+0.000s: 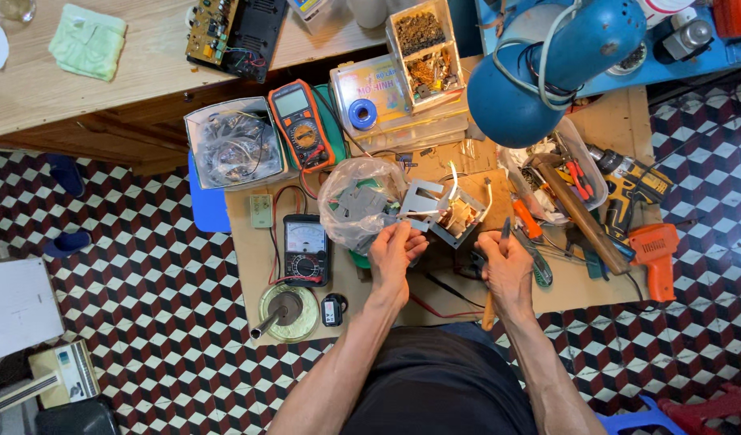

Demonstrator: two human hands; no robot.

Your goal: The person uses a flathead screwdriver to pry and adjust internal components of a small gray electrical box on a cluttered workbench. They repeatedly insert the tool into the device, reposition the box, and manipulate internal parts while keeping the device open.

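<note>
My left hand (395, 254) grips the near edge of a grey metal frame with a wound copper coil, a small transformer (445, 211), which stands on the low wooden board (250, 282). My right hand (506, 270) is closed around a thin dark tool (504, 232) whose tip points up toward the transformer; a wooden handle (488, 312) sticks out below that hand. A clear plastic bag (356, 201) holding grey parts lies just left of the transformer, touching my left fingers.
An analog meter (305, 250) and an orange digital multimeter (301, 125) lie to the left. A blue desk lamp (548, 68) hangs over the back right. An orange drill (654, 258), a tool tub (564, 173) and parts trays (423, 52) crowd the board.
</note>
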